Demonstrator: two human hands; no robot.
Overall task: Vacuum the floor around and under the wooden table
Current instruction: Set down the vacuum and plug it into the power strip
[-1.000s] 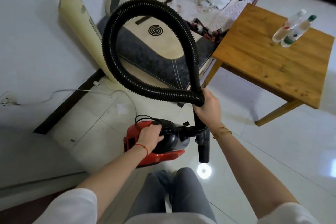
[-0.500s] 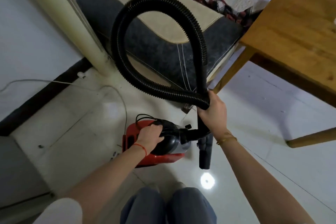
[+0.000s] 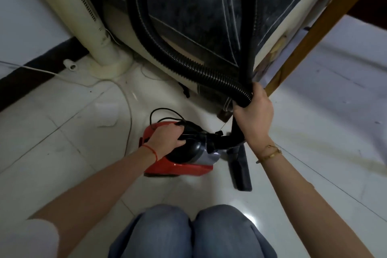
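On a glossy white tiled floor (image 3: 314,132) beside the wooden bench's leg (image 3: 314,33), a crouching person's left hand (image 3: 165,139) clasps the red-and-black canister vacuum (image 3: 188,163) while the right hand (image 3: 254,115) grips its looped black ribbed hose (image 3: 167,48), apparently setting up; next, the nozzle (image 3: 241,172) likely needs aiming under the bench.

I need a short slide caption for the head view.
Left hand grips the red vacuum; right hand holds its hose.

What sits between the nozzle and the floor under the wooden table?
Nothing visible on the tiles. The nozzle lies on the floor held via the hose by the right hand; only the table leg stands beside that path.
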